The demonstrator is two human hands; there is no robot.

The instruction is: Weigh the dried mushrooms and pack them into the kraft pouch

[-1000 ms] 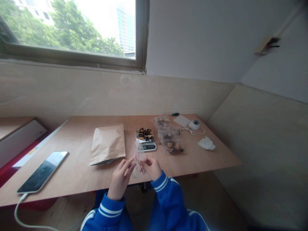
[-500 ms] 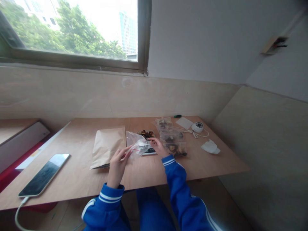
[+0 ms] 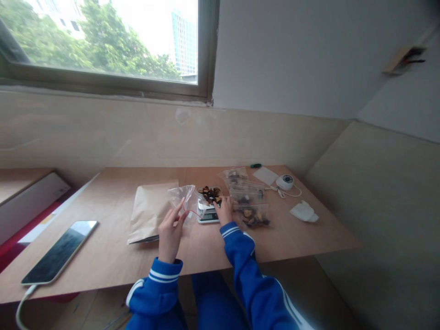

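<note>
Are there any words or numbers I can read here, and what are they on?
No text can be read.
Scale: anything on its display is too small and blurred.
Brown paper bag: no writing shows.
Phone: dark screen, no readable words.

Daylight glares through the window (image 3: 103, 43); right wall (image 3: 388, 197) dim, blurred.

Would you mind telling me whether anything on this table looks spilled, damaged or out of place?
I see no clear spill or damage; the slices sit on the scale. The one slightly odd thing is the crumpled wad toward the right of the table, lying loose and apart from the bags, as if discarded.
</note>
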